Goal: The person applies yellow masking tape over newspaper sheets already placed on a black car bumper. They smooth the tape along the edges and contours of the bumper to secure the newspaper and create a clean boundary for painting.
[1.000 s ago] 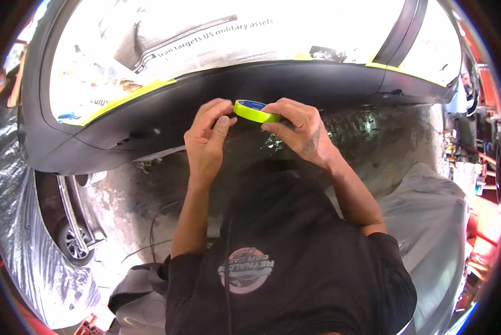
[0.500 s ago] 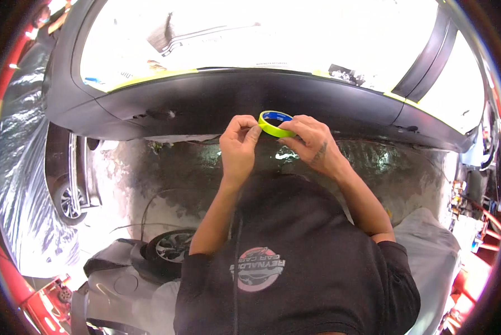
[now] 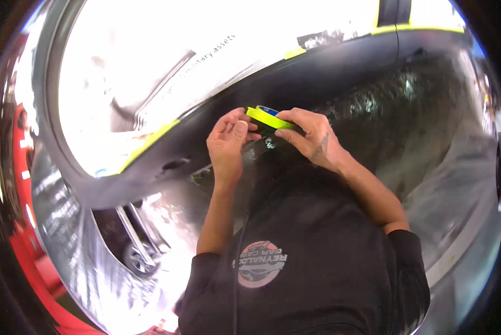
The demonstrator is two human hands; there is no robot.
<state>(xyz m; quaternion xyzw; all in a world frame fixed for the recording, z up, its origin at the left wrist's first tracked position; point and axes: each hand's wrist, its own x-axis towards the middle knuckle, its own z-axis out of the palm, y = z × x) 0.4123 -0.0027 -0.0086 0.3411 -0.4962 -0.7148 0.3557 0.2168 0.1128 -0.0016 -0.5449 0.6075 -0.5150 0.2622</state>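
Right hand (image 3: 315,137): bent in a pinch, thumb on the near side and fingers over the top; grasps a roll of tape (image 3: 266,118) by its right end.

Left hand (image 3: 228,137): released, fingers loosely curled, thumb raised apart from them; holds nothing visible. Fingertips just beside the roll's left end; whether any touch it cannot be told.

Roll of tape: one, bright yellow-green, blue inside the core. Location: in the air between the two hands, above the dark floor (image 3: 384,111), tilted, left end higher. A small tab seems to stand up at that end. Handling, by judgement: light, not fragile; ring fairly stiff, single layer thin, pliant and tacky at the loose edge; outer face smooth, apt to turn in a slack pinch. Best hold: rim and core between thumb and fingers, opposite the tab.

Dark car panel (image 3: 328,64): beyond the hands, running obliquely.

Printed paper (image 3: 167,84): covers the window area above the panel; much of it glaring white.

Yellow tape strip (image 3: 150,145): along the paper's lower left edge.

Plastic sheeting (image 3: 72,245): silvery, lower left.

Wheel (image 3: 140,258): beside the sheeting, partly visible.
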